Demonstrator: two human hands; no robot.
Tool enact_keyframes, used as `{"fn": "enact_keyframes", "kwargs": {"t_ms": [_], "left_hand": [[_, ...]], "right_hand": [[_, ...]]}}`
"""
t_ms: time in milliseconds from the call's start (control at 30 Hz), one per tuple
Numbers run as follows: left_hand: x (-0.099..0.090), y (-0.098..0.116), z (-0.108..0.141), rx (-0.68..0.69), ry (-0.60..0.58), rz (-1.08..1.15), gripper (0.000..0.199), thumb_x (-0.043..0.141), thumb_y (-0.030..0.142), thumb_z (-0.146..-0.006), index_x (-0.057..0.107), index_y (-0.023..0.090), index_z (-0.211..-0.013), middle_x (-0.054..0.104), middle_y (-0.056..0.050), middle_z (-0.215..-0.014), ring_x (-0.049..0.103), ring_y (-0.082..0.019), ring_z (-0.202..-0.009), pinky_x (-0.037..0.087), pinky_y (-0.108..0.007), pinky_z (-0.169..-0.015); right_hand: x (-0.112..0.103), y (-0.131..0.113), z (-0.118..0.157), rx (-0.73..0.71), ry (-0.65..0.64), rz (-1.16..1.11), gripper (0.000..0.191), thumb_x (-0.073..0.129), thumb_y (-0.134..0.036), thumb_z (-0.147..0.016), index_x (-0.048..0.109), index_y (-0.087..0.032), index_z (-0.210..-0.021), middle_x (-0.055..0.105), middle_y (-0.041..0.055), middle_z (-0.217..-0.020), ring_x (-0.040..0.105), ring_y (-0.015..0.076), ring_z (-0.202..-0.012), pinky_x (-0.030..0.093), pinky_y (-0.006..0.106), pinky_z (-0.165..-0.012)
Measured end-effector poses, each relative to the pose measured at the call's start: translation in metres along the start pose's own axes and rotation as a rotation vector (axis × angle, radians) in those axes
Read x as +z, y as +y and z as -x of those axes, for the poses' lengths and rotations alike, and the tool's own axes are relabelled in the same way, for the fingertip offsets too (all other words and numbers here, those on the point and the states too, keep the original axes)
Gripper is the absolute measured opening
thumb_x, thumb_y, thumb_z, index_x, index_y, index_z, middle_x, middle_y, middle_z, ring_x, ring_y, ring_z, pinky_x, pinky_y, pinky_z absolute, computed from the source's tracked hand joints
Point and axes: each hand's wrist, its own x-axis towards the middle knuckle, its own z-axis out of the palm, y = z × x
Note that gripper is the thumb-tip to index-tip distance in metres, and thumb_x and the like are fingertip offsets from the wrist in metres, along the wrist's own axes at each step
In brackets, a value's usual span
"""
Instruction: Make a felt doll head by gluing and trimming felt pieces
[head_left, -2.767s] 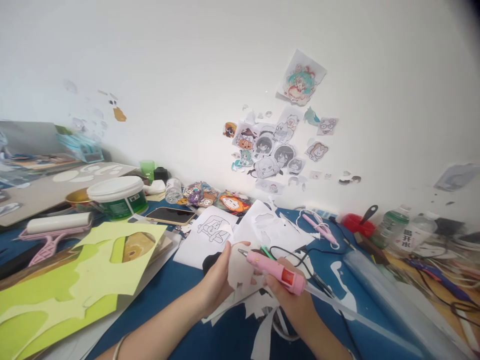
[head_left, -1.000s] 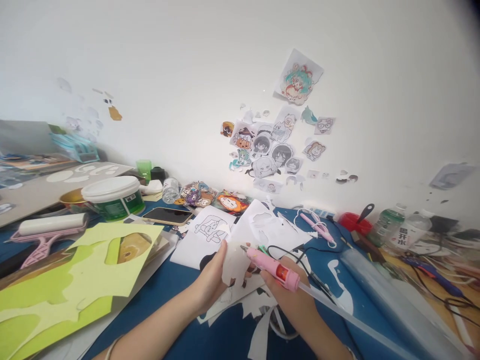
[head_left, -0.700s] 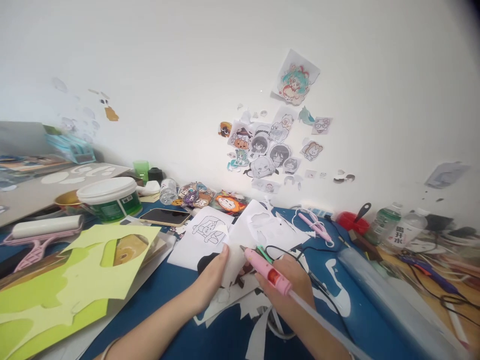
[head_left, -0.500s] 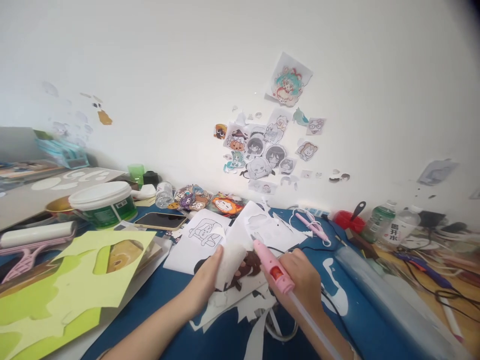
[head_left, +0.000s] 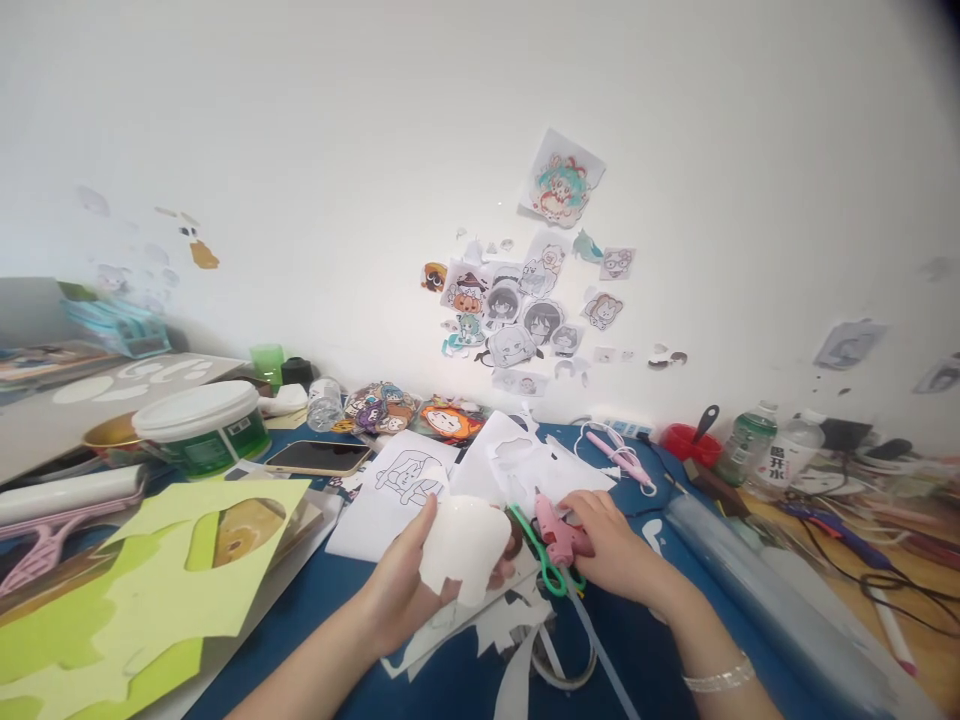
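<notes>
A white cutout [head_left: 466, 542] is being pinched by the left hand [head_left: 405, 572], a glue gun [head_left: 553, 530] loosely by the right hand [head_left: 619, 545], thereby risking being dropped.

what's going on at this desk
A person's left hand holds a white cutout above the blue tabletop. The right hand is at a pink glue gun; whether it grips or just touches is hard to tell. A gap shows between gun and cutout. Green-handled scissors lie close by the gun.
</notes>
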Motion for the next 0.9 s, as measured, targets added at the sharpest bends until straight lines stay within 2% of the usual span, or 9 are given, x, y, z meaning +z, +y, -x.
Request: {"fn": "enact_keyframes", "kwargs": {"t_ms": [133,267,433,533,633,700,800,833,900], "left_hand": [[0.008,-0.010,0.004,-0.116,-0.102,-0.065,0.065,0.025,0.055,-0.088,0.060,0.004,-0.109,0.070,-0.019,-0.091,0.067,-0.028,-0.074,0.046,-0.038,-0.076],[0.004,-0.030,0.005,-0.292,-0.184,-0.095,0.080,0.024,0.068,-0.081,0.063,0.001,-0.102,0.069,-0.020,-0.083,0.067,-0.028,-0.065,0.047,-0.036,-0.065],[-0.005,-0.058,0.003,-0.235,-0.023,-0.118,0.068,0.031,0.070,-0.078,0.066,0.014,-0.094,0.070,-0.010,-0.079,0.065,-0.021,-0.068,0.045,-0.025,-0.056],[0.000,-0.052,0.002,-0.269,-0.124,-0.296,0.092,0.010,0.079,-0.071,0.068,0.008,-0.078,0.067,-0.014,-0.070,0.060,-0.017,-0.057,0.043,-0.025,-0.055],[0.003,-0.020,0.004,-0.267,-0.231,-0.621,0.102,-0.005,0.080,-0.065,0.067,0.008,-0.076,0.065,-0.015,-0.066,0.054,-0.017,-0.047,0.040,-0.028,-0.049],[-0.003,0.008,0.008,-0.121,-0.022,-1.066,0.073,0.017,0.069,-0.079,0.064,0.013,-0.080,0.064,-0.010,-0.068,0.055,-0.018,-0.053,0.039,-0.027,-0.053],[-0.022,0.038,0.015,-0.014,0.576,-1.806,0.042,0.035,0.049,-0.082,0.056,0.018,-0.065,0.064,-0.011,-0.067,0.058,-0.026,-0.065,0.038,-0.033,-0.059],[-0.030,0.043,0.016,-0.070,0.690,-1.931,0.037,0.036,0.044,-0.081,0.054,0.018,-0.061,0.065,-0.014,-0.072,0.060,-0.030,-0.071,0.038,-0.036,-0.061],[-0.042,0.044,0.017,-0.111,0.709,-1.958,0.026,0.044,0.036,-0.075,0.051,0.019,-0.056,0.065,-0.017,-0.073,0.062,-0.033,-0.073,0.038,-0.037,-0.061]], "right_hand": [[-0.018,-0.032,-0.006,-0.194,0.205,-0.437,0.024,0.045,-0.010,-0.081,0.060,-0.023,-0.095,0.063,0.0056,-0.101,0.053,0.0207,-0.099,0.041,0.037,-0.087],[-0.013,-0.070,-0.008,-0.328,0.228,-0.752,0.015,0.052,-0.017,-0.085,0.063,-0.025,-0.092,0.069,0.0030,-0.092,0.060,0.0184,-0.087,0.043,0.036,-0.084],[0.000,-0.088,-0.005,-0.394,0.242,-0.929,0.010,0.057,-0.022,-0.084,0.067,-0.026,-0.085,0.071,0.0034,-0.084,0.061,0.0180,-0.078,0.046,0.033,-0.073],[-0.002,-0.082,-0.004,-0.409,0.223,-0.964,0.010,0.057,-0.025,-0.084,0.067,-0.026,-0.081,0.070,0.0034,-0.081,0.060,0.0176,-0.075,0.044,0.033,-0.072],[-0.009,-0.070,-0.003,-0.339,0.214,-0.985,0.012,0.057,-0.031,-0.085,0.067,-0.026,-0.080,0.068,0.0030,-0.077,0.059,0.0180,-0.073,0.043,0.037,-0.079],[-0.015,-0.061,-0.003,-0.269,0.259,-0.983,0.013,0.056,-0.032,-0.085,0.067,-0.026,-0.081,0.066,0.0027,-0.075,0.058,0.0181,-0.072,0.042,0.039,-0.082],[-0.019,-0.051,-0.004,-0.189,0.304,-0.955,0.013,0.057,-0.032,-0.084,0.068,-0.025,-0.080,0.063,0.0028,-0.071,0.056,0.0183,-0.070,0.045,0.035,-0.072],[-0.020,-0.049,-0.004,-0.161,0.305,-0.935,0.013,0.058,-0.032,-0.083,0.068,-0.025,-0.079,0.063,0.0031,-0.070,0.056,0.0184,-0.069,0.045,0.034,-0.069],[-0.020,-0.046,-0.006,-0.093,0.292,-0.889,0.014,0.058,-0.031,-0.082,0.069,-0.023,-0.078,0.062,0.0037,-0.069,0.056,0.0187,-0.070,0.045,0.032,-0.065]]}}
